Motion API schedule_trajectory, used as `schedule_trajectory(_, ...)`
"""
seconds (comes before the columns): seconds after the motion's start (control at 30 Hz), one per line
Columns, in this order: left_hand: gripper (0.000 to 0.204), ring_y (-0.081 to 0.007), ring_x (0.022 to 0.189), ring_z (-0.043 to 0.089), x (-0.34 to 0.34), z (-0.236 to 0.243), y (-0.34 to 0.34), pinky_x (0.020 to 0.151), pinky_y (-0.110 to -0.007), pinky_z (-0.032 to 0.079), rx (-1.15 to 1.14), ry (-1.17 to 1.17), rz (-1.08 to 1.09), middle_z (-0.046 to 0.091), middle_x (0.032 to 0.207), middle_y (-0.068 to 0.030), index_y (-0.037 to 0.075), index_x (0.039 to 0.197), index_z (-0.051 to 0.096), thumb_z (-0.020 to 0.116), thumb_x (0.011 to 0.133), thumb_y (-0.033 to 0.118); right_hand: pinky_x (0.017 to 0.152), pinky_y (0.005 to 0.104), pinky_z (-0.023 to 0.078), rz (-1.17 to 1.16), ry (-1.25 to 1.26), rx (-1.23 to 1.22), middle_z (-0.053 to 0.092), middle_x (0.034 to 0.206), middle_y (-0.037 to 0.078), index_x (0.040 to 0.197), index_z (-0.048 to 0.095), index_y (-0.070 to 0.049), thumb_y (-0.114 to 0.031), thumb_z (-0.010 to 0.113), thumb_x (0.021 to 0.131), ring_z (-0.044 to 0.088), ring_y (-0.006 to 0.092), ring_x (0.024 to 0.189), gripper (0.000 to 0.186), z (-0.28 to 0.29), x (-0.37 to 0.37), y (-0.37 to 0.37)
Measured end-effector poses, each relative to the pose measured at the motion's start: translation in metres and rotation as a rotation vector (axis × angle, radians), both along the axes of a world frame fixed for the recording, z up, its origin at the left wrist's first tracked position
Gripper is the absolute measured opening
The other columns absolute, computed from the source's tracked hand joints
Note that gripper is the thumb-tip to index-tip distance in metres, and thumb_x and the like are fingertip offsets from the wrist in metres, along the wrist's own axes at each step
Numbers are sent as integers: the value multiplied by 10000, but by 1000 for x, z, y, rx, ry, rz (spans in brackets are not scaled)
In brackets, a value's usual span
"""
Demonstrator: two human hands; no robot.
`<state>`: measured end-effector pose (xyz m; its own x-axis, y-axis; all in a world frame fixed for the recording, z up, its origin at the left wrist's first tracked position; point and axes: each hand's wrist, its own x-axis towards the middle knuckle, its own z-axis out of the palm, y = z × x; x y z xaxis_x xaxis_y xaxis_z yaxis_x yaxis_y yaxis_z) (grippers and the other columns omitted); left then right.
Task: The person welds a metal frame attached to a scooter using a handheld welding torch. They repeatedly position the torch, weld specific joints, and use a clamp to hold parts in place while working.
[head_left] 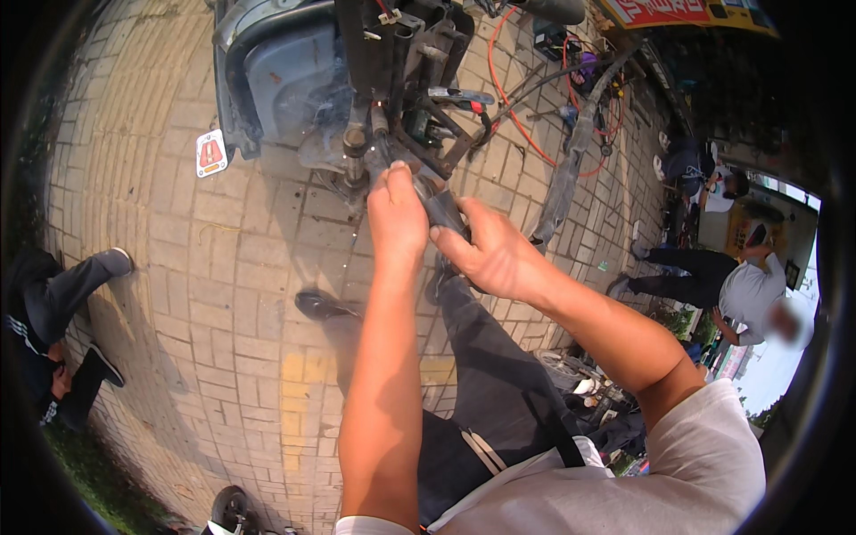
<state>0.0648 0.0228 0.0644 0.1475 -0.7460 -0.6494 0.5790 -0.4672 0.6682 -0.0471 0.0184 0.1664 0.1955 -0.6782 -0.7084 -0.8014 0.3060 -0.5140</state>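
Observation:
Both my hands are closed around a dark cylindrical tool (441, 212), perhaps an angle grinder. My left hand (398, 212) grips its far end, thumb up, and my right hand (489, 248) wraps the near end. The tool's working end is hidden by my left hand and the metalwork. Just beyond it stands a grimy vehicle frame (382, 76) with tubes and brackets. A small orange glow shows on a tube there, and bright specks float below it. A rusty round fitting (355, 141) sits left of the tube.
A grey-blue plastic body shell (290, 76) adjoins the frame at left. A card with a red-orange symbol (211, 153) lies on the paving. An orange cable (508, 107) and a long dark tube (571, 160) lie right. A seated person (62, 312) is left; a standing person (740, 290) is right.

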Motion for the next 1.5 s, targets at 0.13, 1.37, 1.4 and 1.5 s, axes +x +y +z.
schedule_trajectory(0.13,404,-228,728,674,-5,-11,4,675,-353,545,-25,-15,-9,693,882,-157,-61,1132,571,391,1038,288,780,461,511,18,34,-12,661,843,286,1186,504,122,-400,560,906,673,432,860,595,-8,-5,5)
schedule_trajectory(1.37,374,-230,728,680,-4,-28,4,671,-349,552,-84,37,14,695,887,-157,-40,1164,562,389,1033,264,721,453,495,0,85,-146,641,829,263,1113,534,62,-328,620,908,648,399,782,449,-28,1,14)
schedule_trajectory(1.4,374,-230,727,680,-4,-27,4,669,-349,552,-84,35,16,696,890,-159,-40,1164,562,386,1033,263,721,453,495,-2,80,-154,641,830,263,1114,535,62,-326,621,908,648,399,782,448,-29,1,15)
schedule_trajectory(1.5,376,-230,730,681,-4,-27,3,669,-350,553,-87,29,16,698,896,-163,-40,1164,563,377,1031,260,749,487,512,17,76,-145,657,831,286,1224,492,85,-372,600,897,663,442,821,572,-29,1,14)
